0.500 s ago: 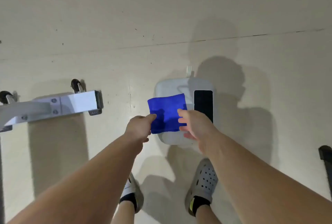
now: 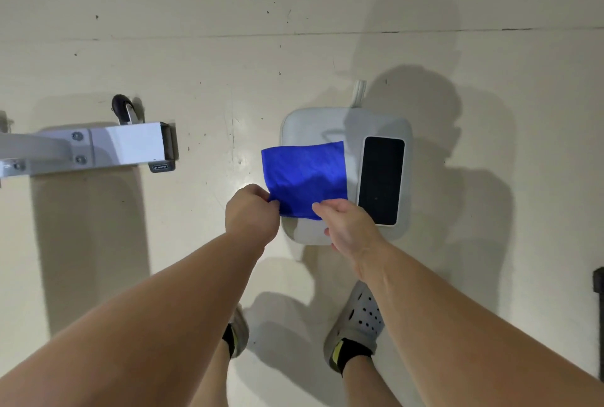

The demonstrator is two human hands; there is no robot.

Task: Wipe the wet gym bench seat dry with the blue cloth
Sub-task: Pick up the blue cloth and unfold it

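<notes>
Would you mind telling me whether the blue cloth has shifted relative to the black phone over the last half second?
Yes, slightly. The blue cloth has drifted left, away from the black phone, exposing more of the white seat between them.

Both forearms extend forward and downward from the lower corners of the view, bare, converging toward the centre. Left hand [image 2: 251, 213]: knuckles up, fingers curled into a loose fist, thumb and forefinger pinched closed on the near left corner of the blue cloth [image 2: 304, 174]. Right hand [image 2: 349, 227]: back of hand up, wrist slightly bent, thumb and fingers closed on the cloth's near right edge. The hands sit near each other, not touching. Both feet are planted below, apart.
</notes>
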